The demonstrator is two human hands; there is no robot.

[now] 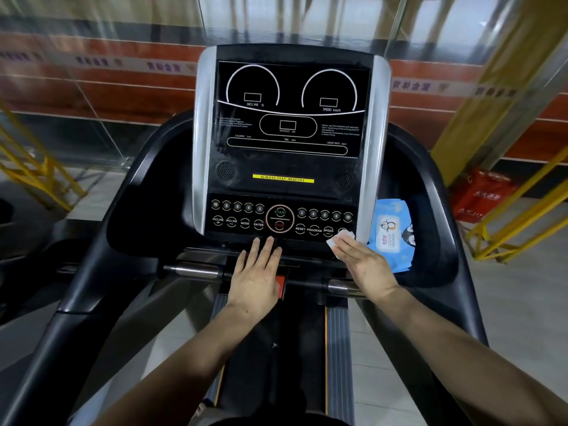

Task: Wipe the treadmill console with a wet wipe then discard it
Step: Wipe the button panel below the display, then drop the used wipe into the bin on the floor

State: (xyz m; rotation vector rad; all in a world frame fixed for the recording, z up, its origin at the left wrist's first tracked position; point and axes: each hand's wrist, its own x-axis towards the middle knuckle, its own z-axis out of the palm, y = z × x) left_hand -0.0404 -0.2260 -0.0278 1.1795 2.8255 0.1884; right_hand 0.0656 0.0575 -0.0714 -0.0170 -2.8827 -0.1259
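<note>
The treadmill [92,272] fills the view, its belt mostly hidden under both forearms and cut off at 6 o'clock. The console [285,142] stands upright at 12 o'clock, black between silver side strips; its dials read INCLINE and SPEED, but the small print beside the middle display is too fine to read. The button row at its lower edge is legible except at the far 3 o'clock end, where one button label is covered.

A blue wipe pack [392,232] lies in the side tray at 3 o'clock of the console, its left edge behind the silver strip and its lower corner behind the right wrist.

The left hand [256,275] lies flat and released, fingers straight, on the ledge just below the START/STOP dial, hiding most of a red part [281,285] beneath it.

The right hand [359,256] presses the wipe [338,238] with flat fingers against the console's lower corner at 3 o'clock. Only a white crumpled edge of the wipe shows beyond the fingertips; the remainder is under the palm.
</note>
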